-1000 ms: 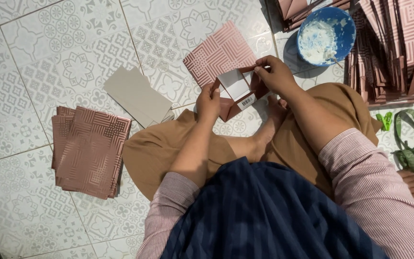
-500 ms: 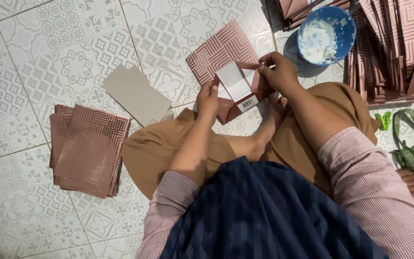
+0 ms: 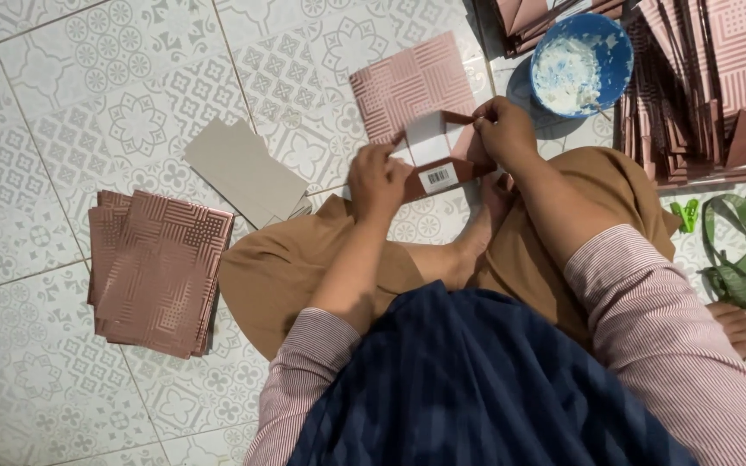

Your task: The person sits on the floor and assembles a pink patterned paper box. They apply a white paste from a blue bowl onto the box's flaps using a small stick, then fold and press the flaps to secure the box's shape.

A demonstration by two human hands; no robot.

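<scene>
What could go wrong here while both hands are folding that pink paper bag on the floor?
1. The blue bowl of white paste sits close beyond the right hand; a stray elbow or sleeve might tip or smear it.
2. The paper bag is pressed against the tiled floor by the left hand; uneven pressure may leave the flap creased crooked.
3. Wet paste on the fingers could mark the finished stack.

The pink patterned sheet (image 3: 414,85) looks like paper with a faint sheen; the grey card (image 3: 243,170) beside it is matt board; the blue bowl (image 3: 582,63) seems glossy plastic; the floor tiles (image 3: 88,103) look smooth ceramic.
</scene>
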